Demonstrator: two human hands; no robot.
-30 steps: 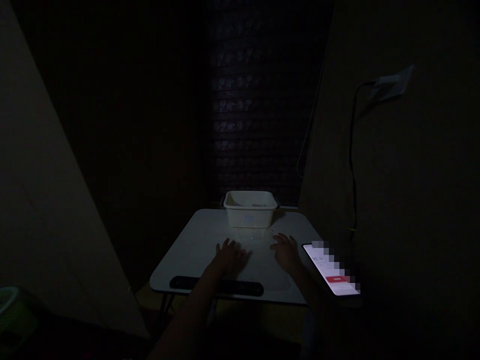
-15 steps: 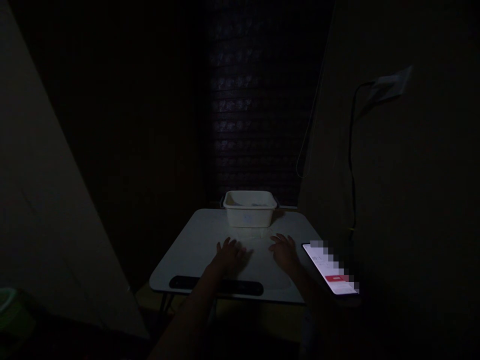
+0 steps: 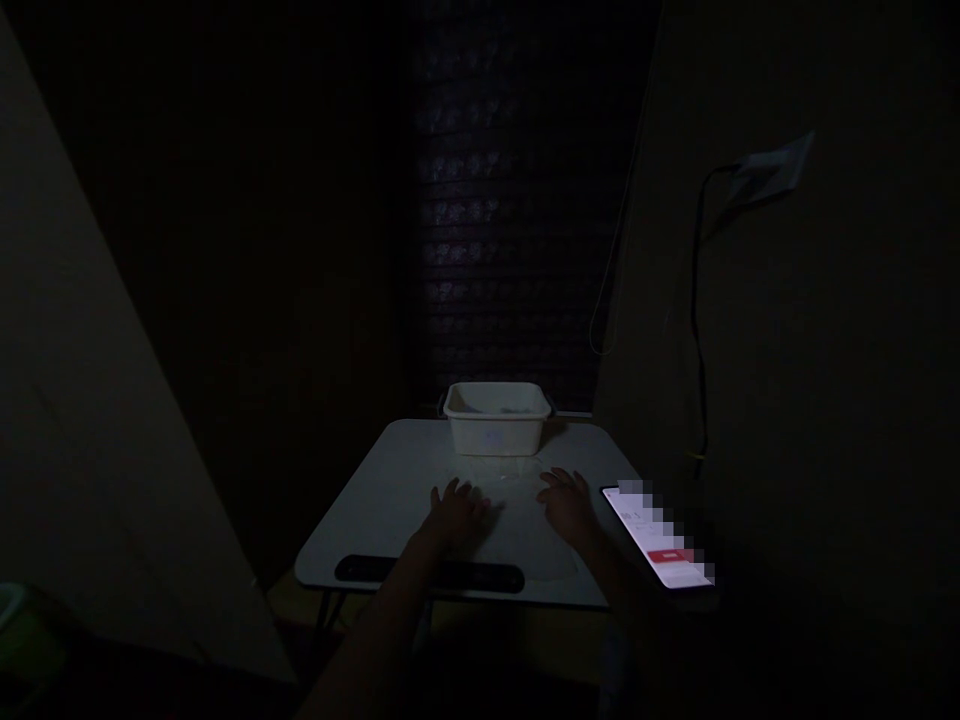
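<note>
My left hand [image 3: 457,513] is over the middle of the white folding table [image 3: 367,510], fingers spread and holding nothing. Across from it, my right hand [image 3: 566,503] is also open, its fingers apart and slightly bent toward the left. In the dim light I cannot tell whether either hand touches the tabletop. Beyond both hands, at the table's far edge, stands a white plastic tub [image 3: 497,436]; its contents are too dark to make out. Something clear and shiny, perhaps plastic, lies flat on the table in front of the tub.
A lit phone [image 3: 652,540] lies at the table's right edge. Along the near edge runs a dark slot [image 3: 480,577]. A black cable [image 3: 697,320] hangs from a wall socket [image 3: 772,170] on the right. Dark blinds [image 3: 465,250] hang behind; a green object [image 3: 30,640] sits lower left.
The left fingers have shifted very slightly; both hands stay open in about the same place. The whole view has moved a little, with the tub and phone staying put on the table.
</note>
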